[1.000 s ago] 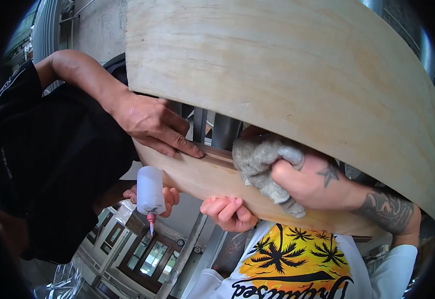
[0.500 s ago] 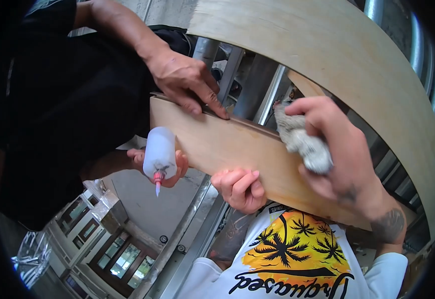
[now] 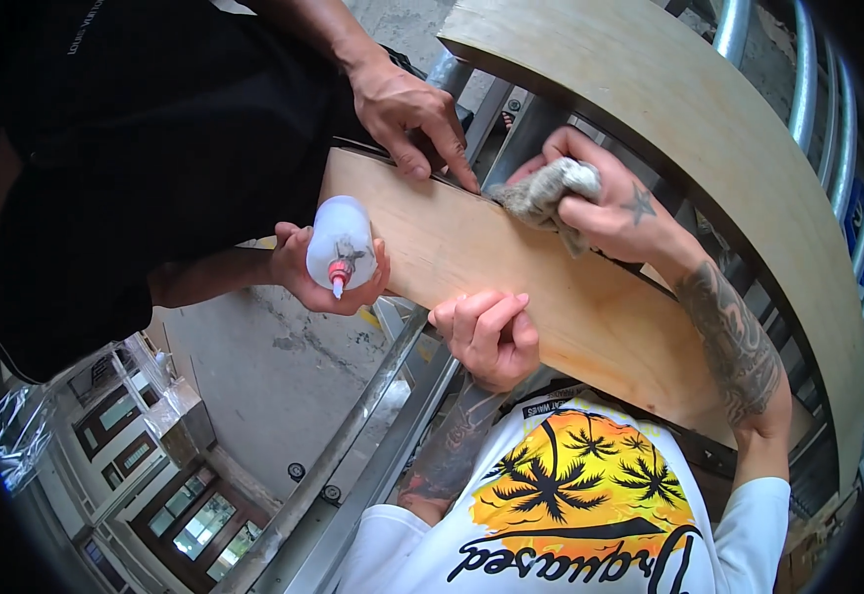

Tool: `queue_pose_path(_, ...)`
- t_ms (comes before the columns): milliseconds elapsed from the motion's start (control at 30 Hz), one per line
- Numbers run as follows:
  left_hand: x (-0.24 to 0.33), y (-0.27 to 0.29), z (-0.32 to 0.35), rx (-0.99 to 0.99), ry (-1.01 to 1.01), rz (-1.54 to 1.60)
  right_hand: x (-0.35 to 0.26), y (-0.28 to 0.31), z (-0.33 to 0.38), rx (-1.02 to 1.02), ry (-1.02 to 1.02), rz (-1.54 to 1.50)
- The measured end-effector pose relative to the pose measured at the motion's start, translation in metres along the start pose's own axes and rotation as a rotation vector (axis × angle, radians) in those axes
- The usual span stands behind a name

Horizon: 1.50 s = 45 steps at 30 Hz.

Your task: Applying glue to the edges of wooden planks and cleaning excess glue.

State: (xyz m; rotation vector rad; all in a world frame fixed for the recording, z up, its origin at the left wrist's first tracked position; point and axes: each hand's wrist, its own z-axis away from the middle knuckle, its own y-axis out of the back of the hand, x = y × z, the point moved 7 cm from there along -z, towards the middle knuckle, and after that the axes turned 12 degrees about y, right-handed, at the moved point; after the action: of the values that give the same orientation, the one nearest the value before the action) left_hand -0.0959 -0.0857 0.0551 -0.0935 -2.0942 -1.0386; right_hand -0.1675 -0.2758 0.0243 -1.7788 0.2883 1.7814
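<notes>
My left hand [image 3: 489, 339] has its fingers curled over the near edge of a pale wooden board [image 3: 590, 297]. In my right hand [image 3: 605, 213] is a bunched grey-white rag [image 3: 549, 193], held against the board's far edge. Just left of the rag, a co-worker's hand [image 3: 407, 114] rests on that same edge, one fingertip pressed by a thin dark strip there. The co-worker's other hand [image 3: 303, 277] holds a translucent white squeeze bottle [image 3: 341, 233] with a red cap, nozzle tilted down, beside the board's left end.
A large curved plywood panel [image 3: 669, 99] arcs beyond the board on the right. Metal rails [image 3: 803, 89] run behind it, and another metal rail [image 3: 353, 436] crosses at lower left. The co-worker in black stands close on the left. Grey floor [image 3: 244, 366] shows below the bottle.
My right hand has moved left with the rag, along the board's far edge toward the co-worker's fingertip. The view has shifted a little. My left hand still grips the near edge.
</notes>
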Motion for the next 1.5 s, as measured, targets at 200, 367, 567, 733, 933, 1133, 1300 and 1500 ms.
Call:
queue_pose_path(200,0.002,-0.001,0.001,0.020,0.010,0.007,0.005,0.019,0.022,-0.094,0.110,-0.083)
queue_pose_path(367,0.002,0.001,0.001,0.028,0.005,0.009,0.002,0.007,-0.003,-0.127,0.021,0.041)
queue_pose_path(567,0.003,0.001,0.003,0.040,0.002,0.009,-0.006,0.011,0.012,-0.153,0.159,0.054)
queue_pose_path(733,0.004,-0.002,0.000,0.058,-0.033,0.036,0.005,0.009,-0.006,-0.134,0.118,0.100)
queue_pose_path(933,0.001,0.001,0.001,0.066,-0.025,0.051,-0.011,0.030,0.051,-0.099,0.103,0.102)
queue_pose_path(1133,0.004,0.004,0.000,0.071,-0.053,0.057,-0.083,0.023,0.128,0.103,0.367,0.272)
queue_pose_path(1300,0.004,0.005,0.001,0.076,-0.079,0.062,-0.117,0.041,0.215,0.438,0.510,0.404)
queue_pose_path(1500,0.009,0.004,0.001,0.078,-0.076,0.022,-0.103,0.079,0.322,0.712,0.565,0.559)
